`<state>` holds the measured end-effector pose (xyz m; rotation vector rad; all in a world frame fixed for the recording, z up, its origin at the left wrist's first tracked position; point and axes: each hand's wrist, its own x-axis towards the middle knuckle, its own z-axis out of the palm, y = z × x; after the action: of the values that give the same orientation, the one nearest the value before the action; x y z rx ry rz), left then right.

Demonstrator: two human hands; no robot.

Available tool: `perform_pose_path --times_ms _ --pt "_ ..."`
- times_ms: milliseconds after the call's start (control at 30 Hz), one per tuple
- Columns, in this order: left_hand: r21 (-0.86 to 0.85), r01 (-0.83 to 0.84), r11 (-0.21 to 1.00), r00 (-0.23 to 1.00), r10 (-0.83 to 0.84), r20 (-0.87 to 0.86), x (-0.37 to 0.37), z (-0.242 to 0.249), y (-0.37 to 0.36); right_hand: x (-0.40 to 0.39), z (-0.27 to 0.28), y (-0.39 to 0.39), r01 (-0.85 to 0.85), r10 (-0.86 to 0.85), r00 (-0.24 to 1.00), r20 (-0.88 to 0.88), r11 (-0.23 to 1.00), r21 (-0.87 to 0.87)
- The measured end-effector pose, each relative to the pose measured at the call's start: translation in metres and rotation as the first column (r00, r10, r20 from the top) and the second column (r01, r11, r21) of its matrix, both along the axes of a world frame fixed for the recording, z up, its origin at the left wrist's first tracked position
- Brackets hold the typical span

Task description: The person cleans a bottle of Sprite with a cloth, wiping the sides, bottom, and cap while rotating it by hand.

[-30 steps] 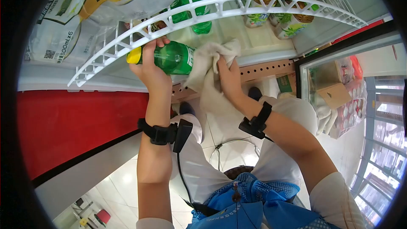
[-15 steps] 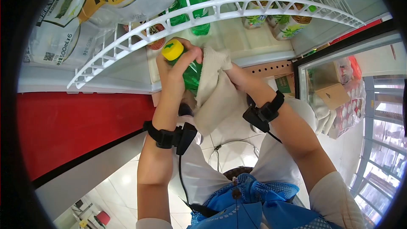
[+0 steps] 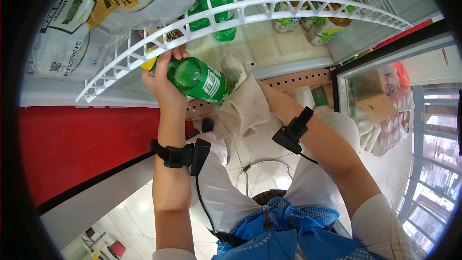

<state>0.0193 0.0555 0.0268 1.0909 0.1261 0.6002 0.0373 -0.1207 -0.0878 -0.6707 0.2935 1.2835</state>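
My left hand (image 3: 163, 73) is wrapped around the neck of a green plastic bottle (image 3: 188, 81) with a yellow cap (image 3: 150, 61). The bottle lies tilted, its cap to the left under the wire shelf's edge and its white-lettered label facing up. At the bottle's base, a cream cloth (image 3: 246, 108) touches it and hangs down. My right hand (image 3: 267, 95) holds this cloth, which hides most of its fingers.
A white wire shelf (image 3: 269, 1) curves just above my hands. Below it in the fridge stand green bottles (image 3: 224, 31) and several brown drink bottles (image 3: 327, 30). Wrapped water bottles (image 3: 72, 43) sit at upper left. The glass door (image 3: 358, 86) stands open at right.
The bottle has swung from nearly upright to lying tilted, its cap moving left and its label coming into view. My left hand has moved left; the cloth has shifted to the bottle's base.
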Motion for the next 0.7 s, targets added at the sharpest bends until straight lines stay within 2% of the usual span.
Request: perform_pose_path --times_ms 33,67,100,133,167,200,233,267,333,367,433,467,533,567,633,667,700 --pt "0.001 -0.001 1.000 1.000 0.001 -0.001 0.000 0.000 0.000 -0.002 0.003 0.002 0.050 -0.056 0.993 0.101 0.997 0.064" --pt "0.006 -0.108 0.994 0.993 0.108 -0.053 0.000 0.000 0.000 -0.004 0.006 0.007 0.048 -0.055 0.993 0.100 0.997 0.066" --pt "0.017 -0.215 0.977 0.971 0.215 -0.103 -0.001 0.000 0.000 -0.004 0.017 0.014 0.184 -0.188 0.975 0.121 0.982 0.047" --pt "0.018 -0.216 0.976 0.971 0.216 -0.103 0.001 -0.004 0.001 -0.005 0.023 0.018 0.318 -0.318 0.937 0.144 0.948 0.029" --pt "0.112 -0.239 0.965 0.960 0.252 -0.124 0.004 -0.012 0.002 -0.003 0.021 0.019 0.317 -0.318 0.937 0.144 0.948 0.029" --pt "0.204 -0.258 0.944 0.947 0.289 -0.140 0.007 -0.017 0.001 0.001 0.022 0.020 0.449 -0.426 0.881 0.205 0.889 -0.085" --pt "0.204 -0.260 0.944 0.947 0.291 -0.140 0.009 -0.021 0.002 0.002 0.022 0.021 0.571 -0.515 0.811 0.278 0.799 -0.187" --pt "0.141 -0.199 0.970 0.962 0.221 -0.163 0.010 -0.024 0.003 0.002 0.022 0.021 0.569 -0.512 0.813 0.278 0.801 -0.186" --pt "-0.044 -0.094 0.995 0.977 0.084 -0.194 0.011 -0.022 0.000 0.003 0.037 0.020 0.775 -0.657 0.585 0.475 0.626 -0.089" --pt "-0.045 -0.094 0.995 0.977 0.084 -0.194 0.012 -0.023 0.001 0.004 0.040 0.020 0.774 -0.656 0.586 0.476 0.626 -0.090" --pt "-0.144 -0.060 0.988 0.981 0.031 -0.192 0.013 -0.028 0.007 0.005 0.044 0.019 0.777 -0.566 0.515 0.644 0.625 -0.072" --pt "-0.144 -0.061 0.988 0.981 0.032 -0.192 0.013 -0.030 0.011 0.003 0.045 0.019 0.776 -0.565 0.516 0.643 0.626 -0.073" --pt "-0.266 -0.037 0.963 0.991 0.001 -0.134 0.013 -0.031 0.019 -0.004 0.047 0.019 0.722 -0.250 0.384 0.889 0.682 -0.119" --pt "-0.266 -0.037 0.963 0.991 0.001 -0.135 0.012 -0.033 0.020 -0.006 0.049 0.020 0.722 -0.251 0.385 0.888 0.681 -0.120" --pt "-0.148 -0.055 0.987 0.978 0.023 -0.209 0.009 -0.027 0.017 -0.008 0.054 0.022 0.550 0.046 0.416 0.908 0.783 -0.291" --pt "-0.147 -0.055 0.988 0.977 0.023 -0.210 0.006 -0.024 0.013 -0.008 0.056 0.021 0.428 0.091 0.450 0.888 0.851 -0.304" --pt "-0.052 -0.022 0.998 0.970 0.008 -0.241 0.002 -0.015 0.001 -0.010 0.056 0.023 0.427 0.091 0.451 0.888 0.852 -0.304"
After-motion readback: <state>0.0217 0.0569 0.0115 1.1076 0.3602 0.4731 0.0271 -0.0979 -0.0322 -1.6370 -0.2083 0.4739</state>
